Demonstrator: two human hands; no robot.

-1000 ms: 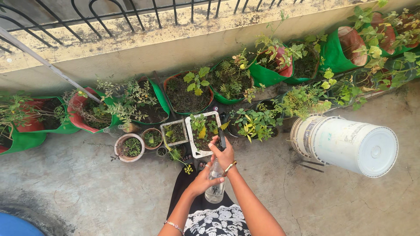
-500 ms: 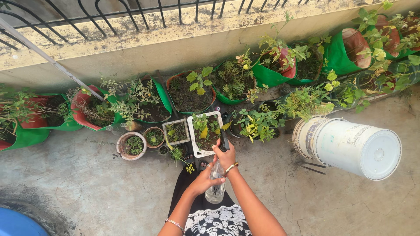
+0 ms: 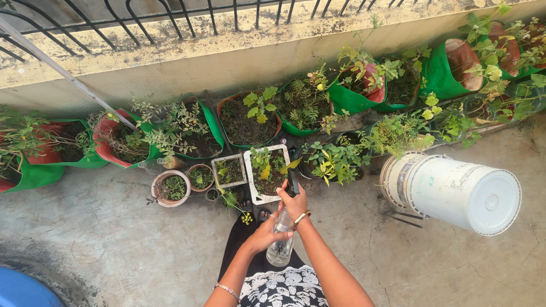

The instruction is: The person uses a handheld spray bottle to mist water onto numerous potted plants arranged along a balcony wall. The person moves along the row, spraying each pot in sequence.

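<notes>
I hold a clear spray bottle with a black nozzle upright in front of me. My right hand grips its neck and trigger at the top. My left hand wraps around the bottle's body lower down. The nozzle points toward a white rectangular planter with small green and yellow-leaved plants, just beyond my hands on the concrete floor.
A row of green grow bags and small round pots lines the low wall with a railing. A white bucket lies on its side at the right. A blue rim shows at the bottom left.
My hands and the bottle have stayed almost where they were; the view has shifted slightly, so the plants and bucket sit a little further right.
</notes>
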